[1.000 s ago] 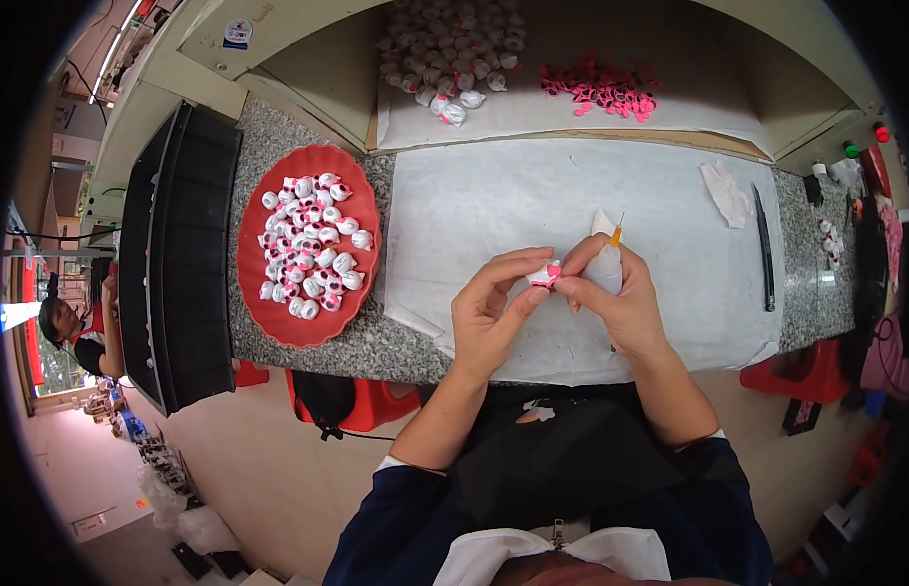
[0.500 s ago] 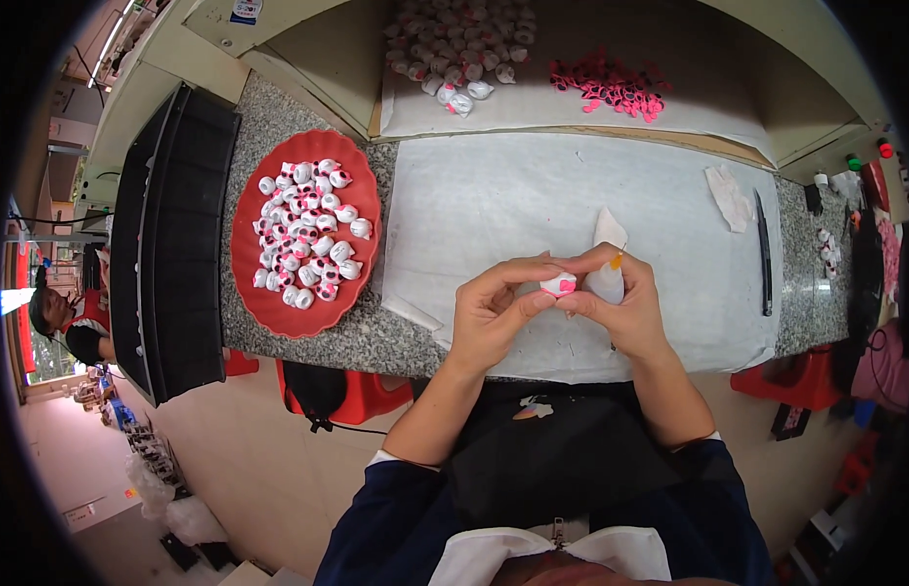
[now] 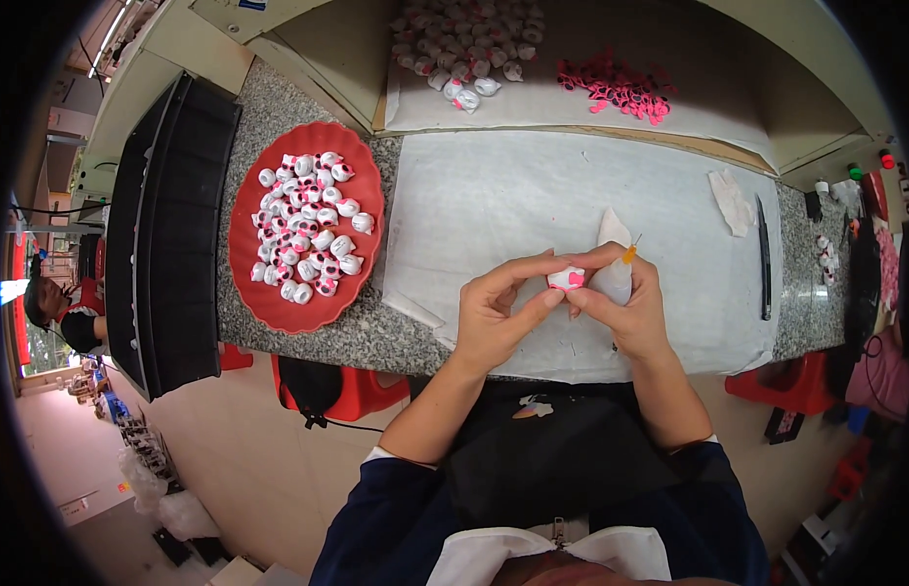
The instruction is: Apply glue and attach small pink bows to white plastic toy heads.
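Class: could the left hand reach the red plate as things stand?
Probably yes: only paper and speckled counter lie between the left hand and red plate, though the hand holds a pink-white piece.

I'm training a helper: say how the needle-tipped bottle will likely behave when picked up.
The translucent needle-tipped bottle in the right hand looks like plastic, so it may give when squeezed. Being rounded, it could roll if laid down. Its slender needle might bend if knocked.

Plate (image 3: 245, 230) of figurines (image 3: 322, 240) left of the paper (image 3: 474, 200) — tool (image 3: 764, 256) at its right edge.
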Demonstrator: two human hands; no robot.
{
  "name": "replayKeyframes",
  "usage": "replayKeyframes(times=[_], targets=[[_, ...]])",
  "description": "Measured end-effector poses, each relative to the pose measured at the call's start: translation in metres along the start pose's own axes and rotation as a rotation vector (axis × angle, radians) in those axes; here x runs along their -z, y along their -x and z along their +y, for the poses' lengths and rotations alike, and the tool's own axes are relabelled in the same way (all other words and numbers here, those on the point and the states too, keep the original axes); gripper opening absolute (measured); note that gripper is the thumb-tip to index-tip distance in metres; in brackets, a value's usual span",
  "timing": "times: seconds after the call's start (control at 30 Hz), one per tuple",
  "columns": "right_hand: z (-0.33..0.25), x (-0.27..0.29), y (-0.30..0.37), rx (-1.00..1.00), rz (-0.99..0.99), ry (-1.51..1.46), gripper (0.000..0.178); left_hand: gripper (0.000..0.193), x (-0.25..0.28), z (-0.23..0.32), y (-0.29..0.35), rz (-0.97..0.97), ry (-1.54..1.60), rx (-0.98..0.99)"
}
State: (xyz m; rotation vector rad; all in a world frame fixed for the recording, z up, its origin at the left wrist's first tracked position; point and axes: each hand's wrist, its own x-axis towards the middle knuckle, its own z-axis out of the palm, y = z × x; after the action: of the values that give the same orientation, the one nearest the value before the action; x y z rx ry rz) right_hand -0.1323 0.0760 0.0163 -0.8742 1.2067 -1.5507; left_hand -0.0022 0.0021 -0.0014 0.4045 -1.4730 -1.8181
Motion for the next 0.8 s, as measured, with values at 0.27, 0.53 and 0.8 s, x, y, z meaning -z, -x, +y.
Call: replayKeyframes(times=[0.27,0.53,0.8], targets=[[0.003,-0.004,-0.001,-0.043,-0.044,-0.129,0.025,0.027,0.004,0.003,0.001,-0.005,0.247,0.092],[0.006,-0.007,0.004,0.034,-0.015,-0.197,0.02,0.019,0.004,-0.002,0.002,-0.081,0.161,-0.055],[-0.004,-0.007,-0.003,-0.011,-0.021,-0.144,0.045,0.018,0.023,0.032,0.009,0.32,-0.538,-0.315]])
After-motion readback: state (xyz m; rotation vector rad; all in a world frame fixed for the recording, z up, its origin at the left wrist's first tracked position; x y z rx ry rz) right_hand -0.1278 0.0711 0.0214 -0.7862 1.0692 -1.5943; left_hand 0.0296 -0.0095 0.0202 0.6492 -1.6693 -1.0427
